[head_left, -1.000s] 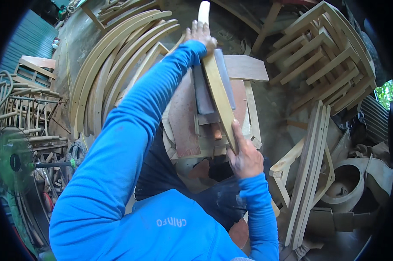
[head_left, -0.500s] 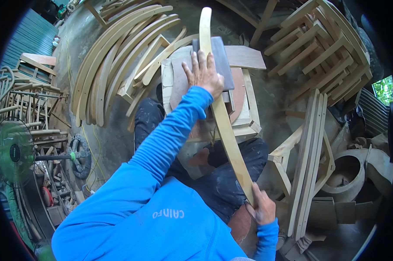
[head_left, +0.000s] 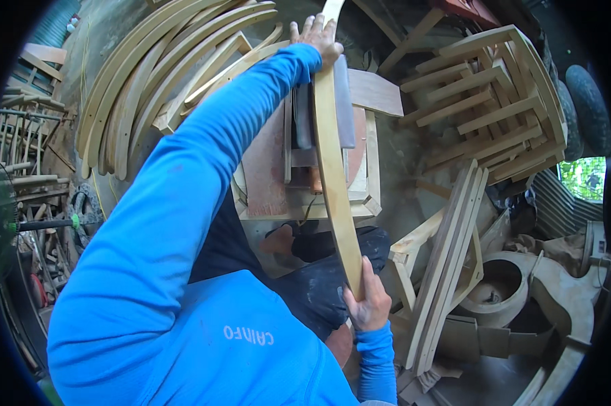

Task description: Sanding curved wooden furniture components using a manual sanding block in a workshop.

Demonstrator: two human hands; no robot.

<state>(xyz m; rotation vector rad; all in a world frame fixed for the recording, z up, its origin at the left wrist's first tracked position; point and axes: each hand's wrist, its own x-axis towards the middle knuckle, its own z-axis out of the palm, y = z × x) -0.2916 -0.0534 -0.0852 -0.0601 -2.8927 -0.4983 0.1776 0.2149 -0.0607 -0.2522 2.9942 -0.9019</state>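
Note:
A long, gently curved wooden slat [head_left: 336, 176] runs from the top edge down toward my lap. My left hand [head_left: 319, 42] lies on its far part, fingers spread and pressed against it. My right hand [head_left: 369, 301] grips the near end, thumb along the side and the other fingers partly hidden. Under the slat's middle is a grey, flat-faced block or machine [head_left: 344, 108], its kind unclear. It sits on a low wooden stand [head_left: 265, 179] with light-coloured framing, between my bent legs.
Stacked curved slats [head_left: 126, 88] lie at the far left, and slatted wooden frames [head_left: 495, 101] are piled at the far right. Straight bars [head_left: 447, 271] lean on a frame to my right, beside a round housing [head_left: 498, 287]. A fan [head_left: 1, 216] stands at left.
My left hand has slid farther away along the slat, my arm stretching out. My right hand has moved slightly forward, and the slat has shifted away with it. The whole view has also shifted.

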